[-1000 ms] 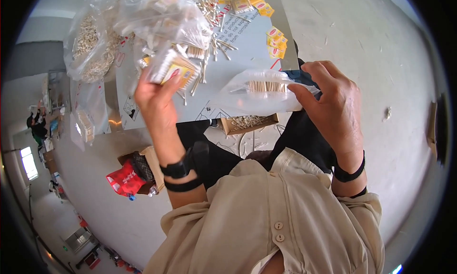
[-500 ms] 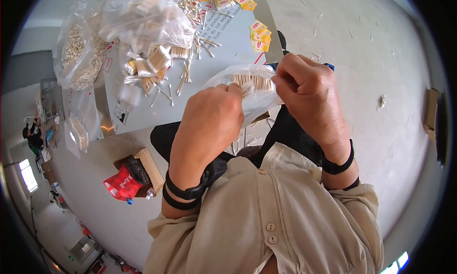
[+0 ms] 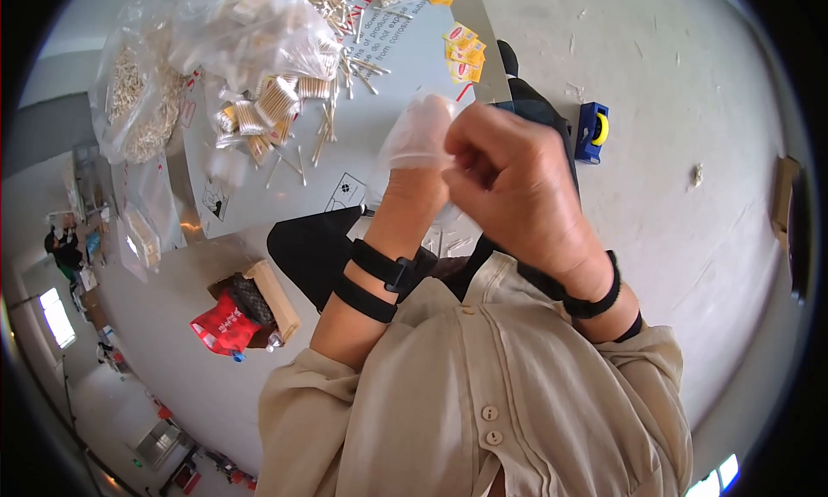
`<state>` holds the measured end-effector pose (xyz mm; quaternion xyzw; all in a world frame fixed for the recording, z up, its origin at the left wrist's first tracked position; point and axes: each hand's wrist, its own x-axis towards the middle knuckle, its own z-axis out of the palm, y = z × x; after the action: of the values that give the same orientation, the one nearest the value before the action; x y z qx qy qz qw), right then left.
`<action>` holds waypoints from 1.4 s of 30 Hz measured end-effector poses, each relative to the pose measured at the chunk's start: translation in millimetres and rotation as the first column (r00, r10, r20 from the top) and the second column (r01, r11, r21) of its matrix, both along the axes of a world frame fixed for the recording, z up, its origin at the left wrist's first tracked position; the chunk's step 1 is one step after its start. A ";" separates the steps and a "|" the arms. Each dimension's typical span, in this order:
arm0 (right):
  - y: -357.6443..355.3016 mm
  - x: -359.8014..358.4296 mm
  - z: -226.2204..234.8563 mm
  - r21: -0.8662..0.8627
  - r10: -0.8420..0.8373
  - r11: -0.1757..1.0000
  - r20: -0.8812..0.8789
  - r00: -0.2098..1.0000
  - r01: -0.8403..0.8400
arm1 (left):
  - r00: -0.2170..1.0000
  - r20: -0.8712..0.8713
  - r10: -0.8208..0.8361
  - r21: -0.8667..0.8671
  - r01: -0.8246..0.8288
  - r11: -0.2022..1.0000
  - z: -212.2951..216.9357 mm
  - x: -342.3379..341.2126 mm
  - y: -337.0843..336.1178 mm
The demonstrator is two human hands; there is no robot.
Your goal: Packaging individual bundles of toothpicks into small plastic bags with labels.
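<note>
A clear plastic bag point(image 3: 395, 147) hangs over the near edge of the grey table. My left hand point(image 3: 429, 122) reaches inside it up to the wrist, and the cloudy film blurs its fingers. Whatever that hand touches in there is hidden. On the other side, my right hand point(image 3: 522, 173) has its fingers curled closed at the rim of the bag, its palm side turned away. Loose cotton swabs point(image 3: 325, 133) and small packs of cotton swabs point(image 3: 276, 100) lie on the table beyond my left hand.
A big clear bag of packs point(image 3: 254, 35) and a bag full of loose swabs point(image 3: 142, 109) stand at the table's far left. Yellow cards point(image 3: 464, 53) lie near its right edge. On the floor are a blue tape dispenser point(image 3: 592, 133) and a cardboard box point(image 3: 274, 303) holding a red bag.
My left hand has gone from pinching at the bag's mouth to inside the bag. My right hand has shifted left. The swabs seen in the bag's mouth are now hidden.
</note>
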<state>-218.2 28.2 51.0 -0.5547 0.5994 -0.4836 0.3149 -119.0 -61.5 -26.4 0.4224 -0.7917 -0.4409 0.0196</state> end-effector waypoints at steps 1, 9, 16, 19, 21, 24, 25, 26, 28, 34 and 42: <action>1.7 7.2 -3.9 -0.048 -0.021 0.999 0.015 1.000 0.021 | 1.000 0.029 0.009 0.164 -0.013 0.986 0.7 -4.3 -0.9; 34.4 11.0 -16.9 -0.006 -0.023 1.000 -0.209 0.978 0.022 | 0.800 -0.508 0.320 0.236 -0.228 0.945 -38.0 12.8 17.7; 43.8 23.5 -52.5 0.087 0.107 0.993 -0.349 0.931 -0.081 | 0.948 0.017 0.316 0.286 -0.308 0.907 -38.2 25.1 -0.9; 34.2 32.3 -57.6 0.000 0.030 0.999 -0.317 0.948 -0.032 | 0.973 -0.056 0.222 0.399 -0.182 0.899 -29.3 27.2 -3.4; 34.4 30.8 -54.6 -0.112 -0.017 0.994 -0.281 0.960 -0.015 | 0.957 -0.107 0.270 0.460 -0.193 0.867 -9.8 24.1 7.9; 27.7 39.3 -62.2 -0.127 -0.085 0.991 -0.337 0.938 0.044 | 0.937 -0.149 0.316 0.554 -0.186 0.812 -5.5 23.1 6.6; 28.0 39.5 -62.0 -0.131 -0.087 0.990 -0.335 0.938 0.045 | 0.940 -0.146 0.309 0.584 -0.170 0.794 -6.2 24.2 3.9; 28.4 39.3 -61.2 -0.122 -0.030 0.992 -0.367 0.930 -0.016 | 0.940 -0.146 0.308 0.580 -0.171 0.796 -7.2 24.6 3.5; 28.9 38.4 -63.8 -0.108 0.024 0.991 -0.399 0.917 -0.073 | 0.939 -0.069 0.336 0.534 -0.249 0.808 -8.0 19.1 3.8; 33.0 36.0 -70.3 -0.195 0.106 0.973 -0.090 0.990 -0.122 | 0.951 0.154 0.267 0.192 -0.294 0.936 -16.1 15.3 -2.7; 31.4 32.1 -78.9 -0.386 0.208 0.915 0.201 0.957 -0.118 | 0.995 0.009 -0.104 0.201 0.100 0.974 -13.3 -1.4 -0.1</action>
<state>-186.1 59.6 -27.9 -0.5905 0.4065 -0.6227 0.3137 -120.4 -61.6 -39.6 0.3855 -0.7639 -0.5147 -0.0535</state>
